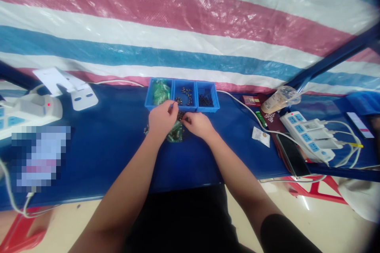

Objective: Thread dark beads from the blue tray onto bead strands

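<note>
Striped plastic sheeting (190, 12) fills the background, and in front of it we work at a blue worktop (113, 146), with a row of three blue bins (185, 108) as our landmark. The left bin holds a green plastic bag (161, 93), the middle one small brass-toned pieces (187, 95), and the right one dark slender pieces (205, 99). To the right of the bins stand a drink cup (276, 102) and a power strip (308, 136); well off to their left is a white stand (84, 97).

Just in front of the bins, on our side, lie a second green bag (175, 133) and loose small parts (180, 115), the things we are handling. Our left hand (162, 121) is at the front edge of the left bin, thumb and fingers drawn close together; we cannot tell whether a piece is between them. Our right hand (198, 123) reaches in from the other side, its fingertips down at the loose parts, and again we cannot tell whether they grip one. The two hands are near each other but apart.

We judge this to be fine fingertip handling of single pieces. From here, any move calls for a light, exact pinch and care not to drag the bag or scatter the pile.
</note>
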### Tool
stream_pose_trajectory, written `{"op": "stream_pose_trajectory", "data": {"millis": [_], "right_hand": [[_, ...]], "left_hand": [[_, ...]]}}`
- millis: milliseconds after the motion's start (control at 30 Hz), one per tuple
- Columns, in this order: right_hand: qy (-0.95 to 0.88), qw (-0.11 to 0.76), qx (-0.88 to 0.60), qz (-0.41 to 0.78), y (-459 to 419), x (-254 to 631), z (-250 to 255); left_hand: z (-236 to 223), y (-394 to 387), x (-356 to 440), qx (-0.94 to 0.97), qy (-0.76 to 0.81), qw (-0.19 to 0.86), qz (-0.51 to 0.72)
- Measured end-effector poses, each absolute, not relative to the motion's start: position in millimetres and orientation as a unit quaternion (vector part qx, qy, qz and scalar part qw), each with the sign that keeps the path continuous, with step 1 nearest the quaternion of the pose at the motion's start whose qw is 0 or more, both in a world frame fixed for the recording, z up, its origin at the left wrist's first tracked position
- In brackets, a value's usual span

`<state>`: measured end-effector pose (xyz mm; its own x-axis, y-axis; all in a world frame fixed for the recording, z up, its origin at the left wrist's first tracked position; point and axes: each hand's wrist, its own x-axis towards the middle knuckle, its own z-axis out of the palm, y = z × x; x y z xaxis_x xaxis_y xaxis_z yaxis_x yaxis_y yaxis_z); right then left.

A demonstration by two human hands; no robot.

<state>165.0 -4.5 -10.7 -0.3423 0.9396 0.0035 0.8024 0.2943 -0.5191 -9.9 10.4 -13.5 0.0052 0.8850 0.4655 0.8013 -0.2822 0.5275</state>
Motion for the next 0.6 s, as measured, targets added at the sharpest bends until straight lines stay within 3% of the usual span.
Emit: {"op": "stream_pose_trajectory", "data": {"millis": [133, 367, 600], "right_hand": [[-0.785, 0.205, -0.519, 0.27, -5.9, 168.8, -6.9], [-0.526, 0.457, -0.477, 0.535, 0.0, 166.9, -3.1], [-0.458, 0.484, -0.458, 0.589, 2.3, 164.7, -1.4]], "left_hand": [[-11.5, 8.8, -9.2, 0.712, 0.577, 0.09, 0.39], [-5.7, 3.1, -5.6, 0.746, 0.494, 0.186, 0.406], [-9.1, 1.3, -3.6, 0.777, 0.477, 0.158, 0.379]]}}
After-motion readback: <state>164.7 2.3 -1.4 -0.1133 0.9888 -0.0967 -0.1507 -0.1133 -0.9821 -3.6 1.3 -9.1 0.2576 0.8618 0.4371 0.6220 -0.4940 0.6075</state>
